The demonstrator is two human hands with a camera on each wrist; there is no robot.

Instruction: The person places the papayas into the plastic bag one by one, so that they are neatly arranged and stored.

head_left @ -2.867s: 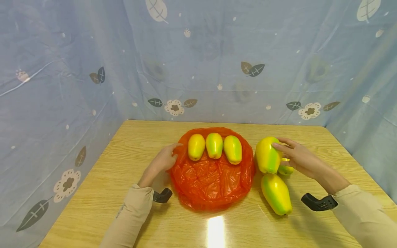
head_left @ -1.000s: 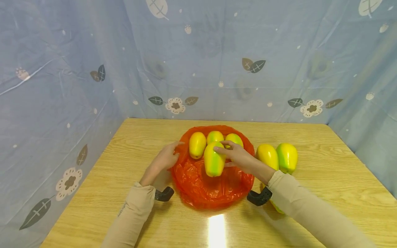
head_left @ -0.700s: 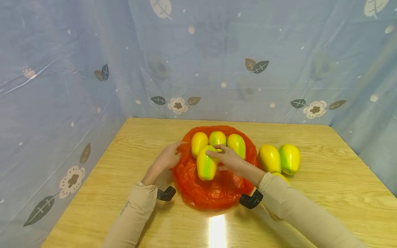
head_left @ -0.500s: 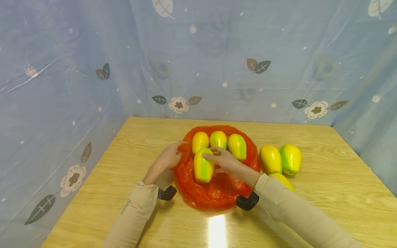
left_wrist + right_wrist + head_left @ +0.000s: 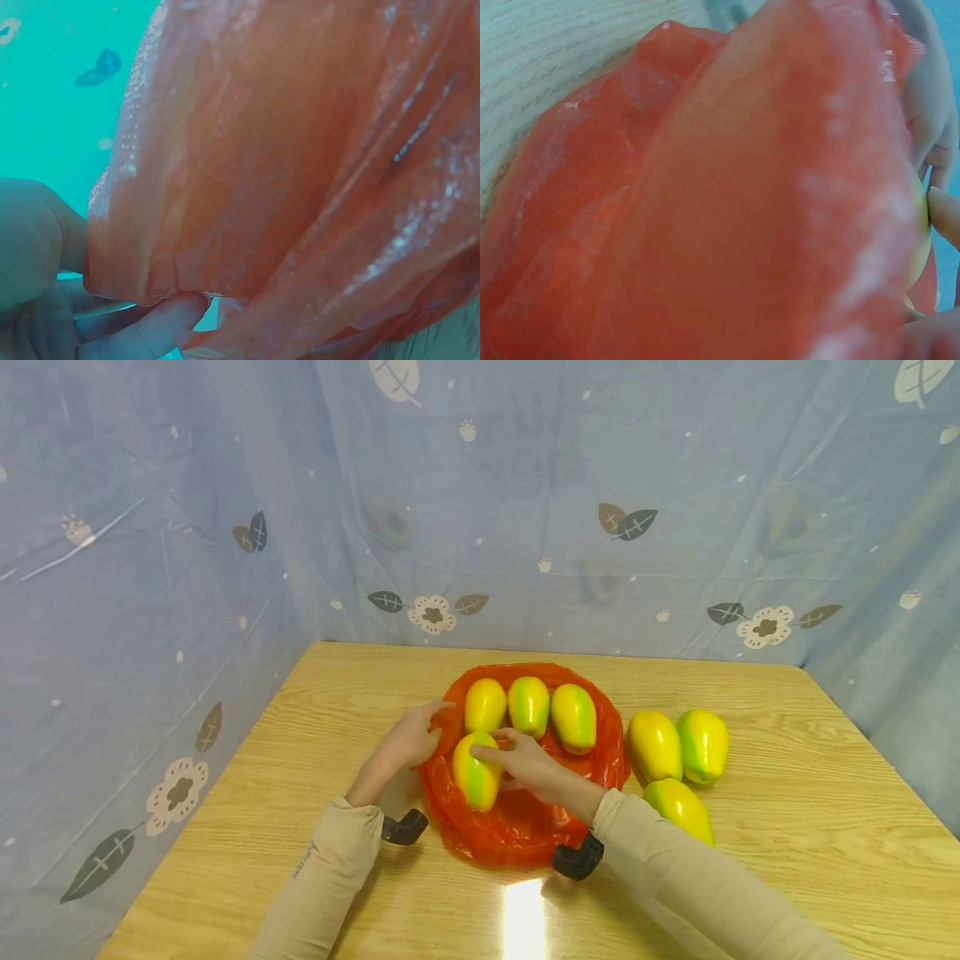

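In the head view, my right hand (image 5: pixel 528 764) grips a yellow-green papaya (image 5: pixel 477 777) over the front left part of a red plastic bag (image 5: pixel 525 843) whose mouth is spread wide. Behind it, several papayas counting this one show inside the bag: a row of three stands at the back, the middle papaya (image 5: pixel 528 706) among them. At the bag's left rim is my left hand (image 5: pixel 411 739); in the left wrist view its fingers (image 5: pixel 142 330) hold the bag's edge. Red plastic covers most of the right wrist view, with a strip of the held papaya (image 5: pixel 921 240) at its right.
On the wooden table (image 5: pixel 810 827), right of the bag, lie three more papayas: one at the back left (image 5: pixel 655 746), one beside it (image 5: pixel 703 746) and a nearer papaya (image 5: pixel 681 808) partly behind the right sleeve (image 5: pixel 697 881). A patterned blue curtain (image 5: pixel 525 485) encloses the back and sides.
My right hand took a papaya from the group at the right, carried it leftward over the bag and lowered it toward the front left. My left hand stays at the bag's left rim.
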